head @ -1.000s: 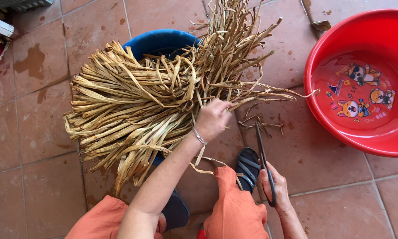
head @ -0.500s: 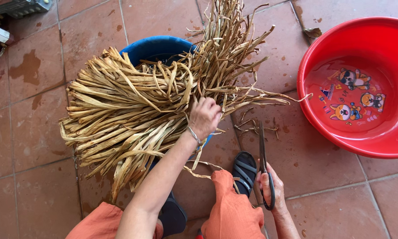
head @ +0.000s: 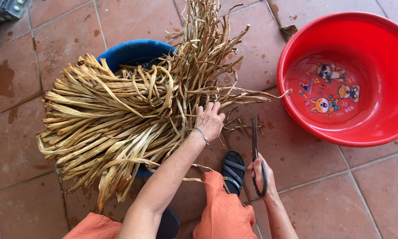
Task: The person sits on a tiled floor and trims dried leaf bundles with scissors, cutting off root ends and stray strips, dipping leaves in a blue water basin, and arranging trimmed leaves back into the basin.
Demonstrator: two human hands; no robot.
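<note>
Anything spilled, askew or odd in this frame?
Mostly tidy. Loose scraps of dried leaf lie scattered on the tiles between the left hand and the scissors in the right hand. The dried leaf bundle overhangs the blue tub. The red basin sits upright.

left hand on dried leaves, right hand gripping scissors

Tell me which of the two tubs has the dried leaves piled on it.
The blue tub, left of the red tub. Dried leaves cover most of it; the red one holds only cartoon pictures on its bottom.
</note>
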